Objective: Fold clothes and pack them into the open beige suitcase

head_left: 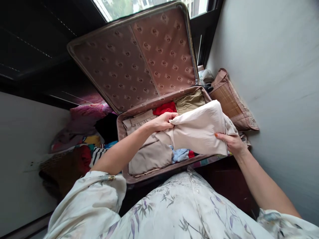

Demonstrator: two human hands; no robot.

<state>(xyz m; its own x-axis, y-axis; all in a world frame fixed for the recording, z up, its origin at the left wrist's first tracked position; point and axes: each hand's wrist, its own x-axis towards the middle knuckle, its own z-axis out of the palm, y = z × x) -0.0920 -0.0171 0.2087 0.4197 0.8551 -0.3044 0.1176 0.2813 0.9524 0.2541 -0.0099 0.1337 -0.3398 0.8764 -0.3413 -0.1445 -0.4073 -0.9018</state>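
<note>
- The pale garment (199, 127) is held up above the right half of the open suitcase (149, 176), covering part of what lies inside.
- The left hand (163, 121), over the suitcase's middle, has its fingers pinched on the garment's narrower end.
- The right hand (233, 142), by the suitcase's right end, grips the wider end with the thumb on top; its other fingers are mostly hidden by the cloth.
- The garment's long axis runs from hand to hand, roughly along the suitcase's length. From the left fingers the cloth stretches rightward; the left hand is the nearer one to the suitcase's middle.
- In the suitcase's left half lies a folded beige garment (149, 157); toward its back, red cloth (164, 108) and an olive garment (190, 101); near its front wall, light blue cloth (179, 155).
- The lid (159, 49) stands raised behind the suitcase; a brown cushion (230, 103) leans beyond its right end.
</note>
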